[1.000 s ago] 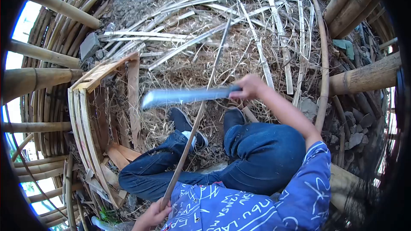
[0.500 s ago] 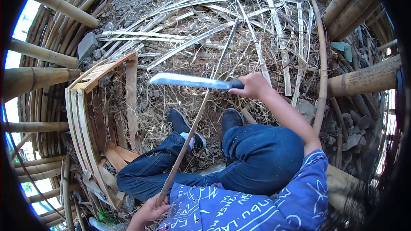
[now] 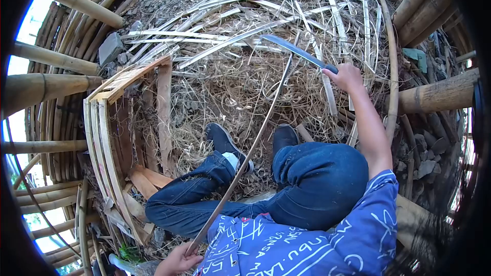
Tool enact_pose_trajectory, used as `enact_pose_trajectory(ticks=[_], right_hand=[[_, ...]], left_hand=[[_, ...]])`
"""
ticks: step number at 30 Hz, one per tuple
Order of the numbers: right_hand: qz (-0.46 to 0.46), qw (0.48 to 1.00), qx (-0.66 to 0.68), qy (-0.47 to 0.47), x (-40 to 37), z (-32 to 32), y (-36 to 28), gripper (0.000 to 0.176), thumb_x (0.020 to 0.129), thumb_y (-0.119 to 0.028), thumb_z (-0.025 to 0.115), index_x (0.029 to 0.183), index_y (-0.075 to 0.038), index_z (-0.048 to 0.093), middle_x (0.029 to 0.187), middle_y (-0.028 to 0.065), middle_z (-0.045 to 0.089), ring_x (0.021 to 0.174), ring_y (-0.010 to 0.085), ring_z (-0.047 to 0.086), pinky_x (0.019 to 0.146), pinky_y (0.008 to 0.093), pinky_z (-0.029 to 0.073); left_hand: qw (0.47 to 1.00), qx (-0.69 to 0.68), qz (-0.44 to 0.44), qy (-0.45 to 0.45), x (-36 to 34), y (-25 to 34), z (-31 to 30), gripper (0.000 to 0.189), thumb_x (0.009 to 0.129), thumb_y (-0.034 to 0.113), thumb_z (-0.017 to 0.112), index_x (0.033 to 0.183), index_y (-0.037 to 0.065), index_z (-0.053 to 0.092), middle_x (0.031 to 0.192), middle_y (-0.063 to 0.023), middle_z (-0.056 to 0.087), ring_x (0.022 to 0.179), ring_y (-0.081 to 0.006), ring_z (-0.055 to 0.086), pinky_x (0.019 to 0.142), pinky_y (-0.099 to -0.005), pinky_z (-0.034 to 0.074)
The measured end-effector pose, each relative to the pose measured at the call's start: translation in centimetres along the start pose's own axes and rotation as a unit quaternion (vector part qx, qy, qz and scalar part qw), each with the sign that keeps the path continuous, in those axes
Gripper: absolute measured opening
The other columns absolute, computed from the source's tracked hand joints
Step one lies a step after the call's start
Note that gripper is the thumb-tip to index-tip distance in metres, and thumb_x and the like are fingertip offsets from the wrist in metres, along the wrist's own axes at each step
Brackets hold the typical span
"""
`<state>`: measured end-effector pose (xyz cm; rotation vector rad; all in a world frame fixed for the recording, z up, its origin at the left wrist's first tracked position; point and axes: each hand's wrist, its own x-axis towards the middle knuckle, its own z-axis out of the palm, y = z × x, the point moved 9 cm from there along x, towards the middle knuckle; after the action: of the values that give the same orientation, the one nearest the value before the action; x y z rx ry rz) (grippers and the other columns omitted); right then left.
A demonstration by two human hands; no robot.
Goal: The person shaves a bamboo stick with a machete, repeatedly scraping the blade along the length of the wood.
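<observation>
My right hand (image 3: pixel 348 77) is closed around the dark handle of a long machete (image 3: pixel 302 53), out in front of my right knee. The blade points to the upper left and crosses the far end of a long thin bamboo strip (image 3: pixel 258 138). That strip runs from my lap up between my feet, slightly bowed. Near my left hip, my left hand (image 3: pixel 182 259) pinches its near end. Whether the blade touches the strip cannot be told.
Pale split strips (image 3: pixel 240 36) and curly shavings (image 3: pixel 230 89) cover the ground ahead. A slatted wooden frame (image 3: pixel 105 143) stands on the left, near a grey block (image 3: pixel 110 48). Bamboo poles (image 3: pixel 440 93) rise on both sides. My bent legs lie in front of me.
My right hand has moved forward and right with the machete, whose blade now tilts up and left near the strip's far end. My left hand still holds the near end.
</observation>
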<state>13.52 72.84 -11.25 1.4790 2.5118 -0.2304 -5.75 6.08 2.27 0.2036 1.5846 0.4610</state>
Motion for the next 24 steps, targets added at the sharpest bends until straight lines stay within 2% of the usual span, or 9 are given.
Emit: enact_pose_trajectory(ticks=[2, 5, 6, 8, 12, 14, 18, 22, 24], right_hand=[[0.000, 1.000, 0.006, 0.030, -0.8, -0.7, -1.0, 0.071, 0.083, -0.072, 0.051, 0.079, -0.005, 0.072, 0.078, 0.0187, 0.069, 0.075, 0.0335, 0.069, 0.070, 0.0467, 0.054], [-0.046, 0.990, 0.130, 0.041, -2.8, -2.4, -3.9, 0.065, 0.083, -0.069, 0.054, 0.079, -0.007, 0.071, 0.071, 0.0185, 0.067, 0.072, 0.0349, 0.068, 0.068, 0.0462, 0.052], [-0.059, 0.986, 0.145, 0.064, -2.8, -2.1, -4.4, 0.063, 0.083, -0.068, 0.055, 0.077, -0.007, 0.071, 0.067, 0.0166, 0.066, 0.068, 0.0346, 0.067, 0.065, 0.0465, 0.051], [-0.080, 0.975, 0.201, 0.058, -3.3, -2.0, -6.4, 0.063, 0.083, -0.068, 0.055, 0.074, -0.007, 0.070, 0.064, 0.0151, 0.065, 0.066, 0.0344, 0.066, 0.062, 0.0458, 0.050], [-0.130, 0.953, 0.269, 0.051, -4.4, -3.2, -10.3, 0.062, 0.083, -0.067, 0.056, 0.073, -0.008, 0.070, 0.059, 0.0139, 0.062, 0.059, 0.0337, 0.065, 0.057, 0.0429, 0.050], [-0.146, 0.954, 0.256, 0.064, -4.9, -4.4, -10.8, 0.063, 0.081, -0.069, 0.057, 0.073, -0.008, 0.069, 0.057, 0.0131, 0.062, 0.057, 0.0319, 0.065, 0.055, 0.0417, 0.050], [-0.223, 0.938, 0.245, 0.106, -6.3, -7.3, -12.6, 0.064, 0.078, -0.071, 0.060, 0.074, -0.008, 0.069, 0.056, 0.0116, 0.061, 0.057, 0.0281, 0.066, 0.055, 0.0396, 0.050], [-0.272, 0.908, 0.304, 0.097, -7.4, -11.0, -14.5, 0.057, 0.080, -0.065, 0.063, 0.077, -0.008, 0.069, 0.056, 0.0079, 0.061, 0.055, 0.0262, 0.065, 0.054, 0.0368, 0.050], [-0.297, 0.909, 0.284, 0.075, -7.9, -12.7, -15.6, 0.059, 0.079, -0.066, 0.064, 0.076, -0.008, 0.068, 0.056, 0.0079, 0.061, 0.053, 0.0254, 0.065, 0.052, 0.0356, 0.049]], left_hand=[[0.998, 0.025, 0.048, -0.025, 1.2, -1.1, -0.5, 0.028, 0.083, 0.018, 0.075, 0.088, 0.008, 0.049, 0.066, 0.0075, 0.041, 0.060, -0.0019, 0.037, 0.053, -0.0203, 0.031], [0.998, 0.039, 0.049, -0.029, 2.0, 4.6, -0.8, 0.030, 0.083, 0.019, 0.076, 0.087, 0.010, 0.048, 0.063, 0.0091, 0.039, 0.060, -0.0030, 0.035, 0.055, -0.0213, 0.032], [0.999, -0.011, 0.028, -0.021, 2.7, 4.5, -1.2, 0.030, 0.083, 0.021, 0.075, 0.087, 0.010, 0.047, 0.067, 0.0082, 0.041, 0.062, -0.0034, 0.036, 0.056, -0.0217, 0.033], [0.996, -0.004, 0.087, -0.031, 5.6, 6.0, -2.0, 0.030, 0.083, 0.024, 0.074, 0.087, 0.011, 0.047, 0.072, 0.0067, 0.041, 0.063, -0.0037, 0.036, 0.055, -0.0224, 0.033], [0.986, -0.127, 0.057, -0.087, 8.9, 8.6, -1.7, 0.031, 0.083, 0.023, 0.074, 0.090, 0.012, 0.046, 0.074, 0.0054, 0.042, 0.059, -0.0027, 0.036, 0.050, -0.0208, 0.029], [0.954, -0.243, 0.090, -0.153, 9.8, 9.4, -0.9, 0.033, 0.084, 0.022, 0.074, 0.091, 0.013, 0.043, 0.073, 0.0050, 0.044, 0.055, -0.0023, 0.036, 0.045, -0.0196, 0.027], [0.933, -0.291, 0.129, -0.167, 10.3, 10.0, -0.8, 0.033, 0.085, 0.020, 0.073, 0.092, 0.014, 0.042, 0.072, 0.0043, 0.043, 0.053, -0.0027, 0.034, 0.043, -0.0192, 0.026], [0.945, -0.254, 0.177, -0.104, 11.3, 12.4, -0.5, 0.030, 0.086, 0.017, 0.072, 0.090, 0.012, 0.042, 0.072, 0.0046, 0.044, 0.052, -0.0045, 0.035, 0.045, -0.0214, 0.028], [0.938, -0.013, 0.335, 0.086, 10.8, 16.6, -1.3, 0.028, 0.089, 0.017, 0.068, 0.087, 0.008, 0.042, 0.069, 0.0041, 0.043, 0.053, -0.0064, 0.039, 0.047, -0.0262, 0.031]])
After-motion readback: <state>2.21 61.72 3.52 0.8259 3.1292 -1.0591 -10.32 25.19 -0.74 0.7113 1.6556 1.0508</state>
